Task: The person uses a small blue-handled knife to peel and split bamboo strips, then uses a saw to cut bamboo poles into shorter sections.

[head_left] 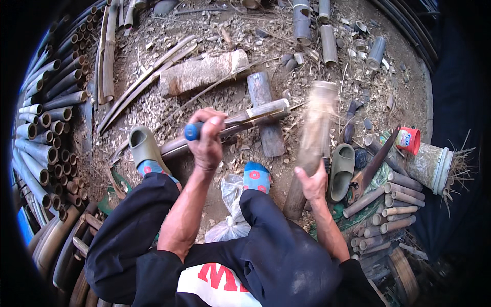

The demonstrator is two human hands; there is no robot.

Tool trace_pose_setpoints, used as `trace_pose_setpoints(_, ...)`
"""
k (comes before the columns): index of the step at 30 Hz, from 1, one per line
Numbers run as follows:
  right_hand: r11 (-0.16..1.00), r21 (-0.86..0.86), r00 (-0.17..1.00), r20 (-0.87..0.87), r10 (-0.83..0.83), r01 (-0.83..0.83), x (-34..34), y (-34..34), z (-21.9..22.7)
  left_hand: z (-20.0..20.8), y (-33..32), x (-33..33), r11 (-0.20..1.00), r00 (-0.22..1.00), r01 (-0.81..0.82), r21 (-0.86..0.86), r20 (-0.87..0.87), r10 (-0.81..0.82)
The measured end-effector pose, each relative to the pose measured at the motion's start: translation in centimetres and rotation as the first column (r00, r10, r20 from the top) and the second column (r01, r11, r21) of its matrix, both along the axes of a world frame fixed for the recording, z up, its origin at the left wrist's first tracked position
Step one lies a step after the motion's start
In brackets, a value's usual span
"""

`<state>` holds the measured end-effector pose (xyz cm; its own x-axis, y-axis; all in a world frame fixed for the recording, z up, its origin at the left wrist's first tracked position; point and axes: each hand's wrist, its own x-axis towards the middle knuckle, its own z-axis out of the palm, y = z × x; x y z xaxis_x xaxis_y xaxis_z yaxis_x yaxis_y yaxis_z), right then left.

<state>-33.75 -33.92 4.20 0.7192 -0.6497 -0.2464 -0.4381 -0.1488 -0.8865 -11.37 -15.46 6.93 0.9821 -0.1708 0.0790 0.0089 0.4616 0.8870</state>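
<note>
My left hand [207,140] is closed round the blue handle [192,131] of a chisel-like tool, whose metal shaft points right along a bamboo pole [268,109]. Where the tip meets the pole is hard to make out. The pole's right end rests across a short round log [262,92] on the ground. My right hand [312,183] grips a wooden mallet [318,117], thick and club-shaped, smeared by motion. Its head is up to the right of the pole's end, apart from the chisel.
Bamboo poles [38,130] are stacked at left. A rough timber [204,73] lies beyond the pole, among chips. At right are an empty green clog [341,171], a handsaw [376,163], cut bamboo pieces [391,220] and a bucket [428,166]. My left foot wears another clog [146,146].
</note>
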Motion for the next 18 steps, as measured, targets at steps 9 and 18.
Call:
trace_pose_setpoints(9,0.989,-0.144,0.992,0.124,-0.013,0.031,-2.1,1.8,-2.1,-2.5,-4.2,-2.6,0.945,0.938,0.206,0.254,0.223,-0.264)
trace_pose_setpoints(18,0.994,-0.108,0.972,-0.234,-0.027,0.002,0.8,-0.4,-0.7,3.1,-0.2,-2.3,0.91,0.998,0.006,0.414,0.061,-0.035)
